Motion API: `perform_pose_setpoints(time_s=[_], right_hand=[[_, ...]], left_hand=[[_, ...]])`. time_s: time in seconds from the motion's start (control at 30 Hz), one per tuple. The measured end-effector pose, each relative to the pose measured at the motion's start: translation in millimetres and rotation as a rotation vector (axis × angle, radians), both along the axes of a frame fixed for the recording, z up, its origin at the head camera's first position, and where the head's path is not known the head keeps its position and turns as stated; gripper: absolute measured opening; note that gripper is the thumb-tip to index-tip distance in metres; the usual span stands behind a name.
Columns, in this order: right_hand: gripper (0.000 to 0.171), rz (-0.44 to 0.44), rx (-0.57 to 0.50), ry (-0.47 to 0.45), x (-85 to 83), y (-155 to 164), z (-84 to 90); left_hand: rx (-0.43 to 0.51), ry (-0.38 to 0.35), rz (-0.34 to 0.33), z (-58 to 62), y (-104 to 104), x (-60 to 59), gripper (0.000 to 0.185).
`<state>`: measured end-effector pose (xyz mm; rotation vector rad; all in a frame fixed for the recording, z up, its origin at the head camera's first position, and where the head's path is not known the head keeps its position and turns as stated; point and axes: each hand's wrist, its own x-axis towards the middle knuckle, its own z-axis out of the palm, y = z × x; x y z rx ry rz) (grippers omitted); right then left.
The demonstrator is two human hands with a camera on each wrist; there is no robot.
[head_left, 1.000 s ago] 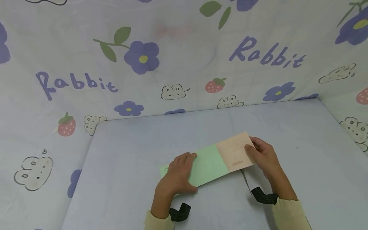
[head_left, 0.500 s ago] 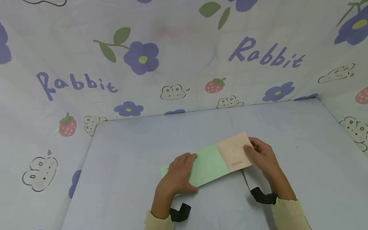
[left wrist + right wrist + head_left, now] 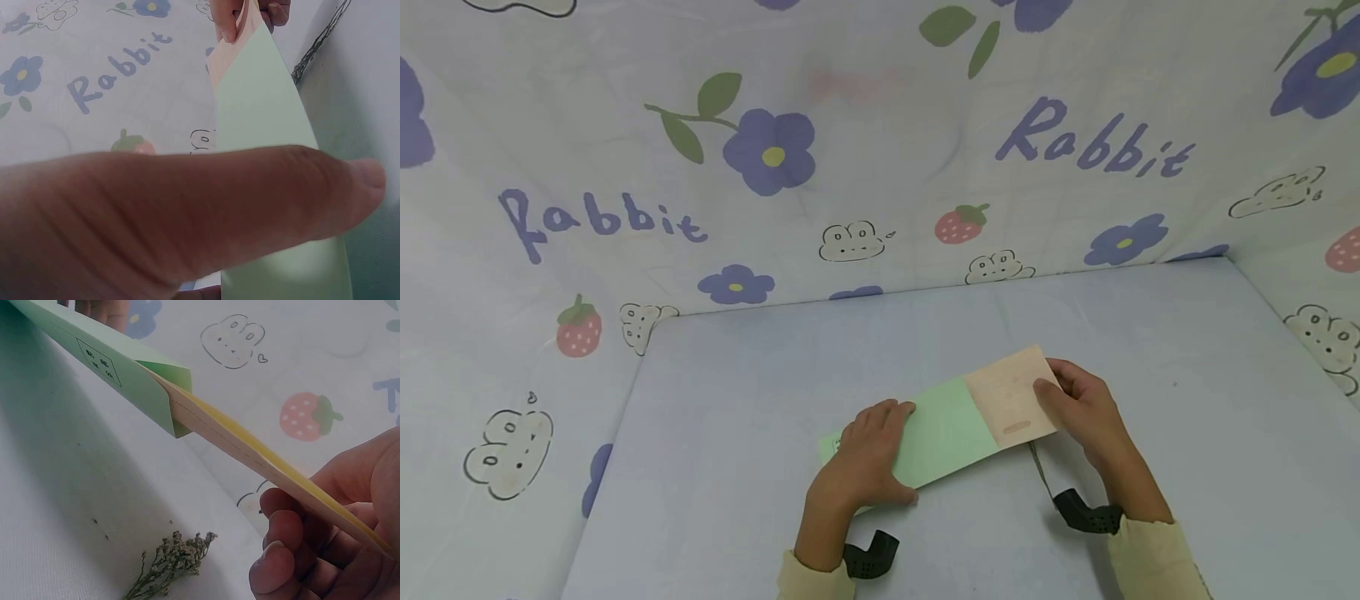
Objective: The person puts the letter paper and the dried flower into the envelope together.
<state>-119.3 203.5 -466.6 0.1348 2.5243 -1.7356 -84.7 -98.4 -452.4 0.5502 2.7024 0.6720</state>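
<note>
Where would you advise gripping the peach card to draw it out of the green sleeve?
Probably by the card's bare right end, from the right, thumb on top. Its left part sits inside the sleeve, which the left hand presses down.

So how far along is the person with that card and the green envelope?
Partway. The peach card sits with one end inside the green envelope and the rest sticking out. The left hand presses the envelope onto the table; the right hand pinches the card's free end. Whether it goes in or out, most of the card's length is left. A dried flower sprig lies untouched on the table.
</note>
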Motion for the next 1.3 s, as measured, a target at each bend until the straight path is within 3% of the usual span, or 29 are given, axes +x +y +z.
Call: perform_pose_setpoints(time_s=[1.3], right_hand=[[0.044,0.016,-0.014,0.003,-0.5,-1.3,1.6]], left_hand=[[-0.023,-0.025,-0.001,3.4,1.9,0.5,0.104]])
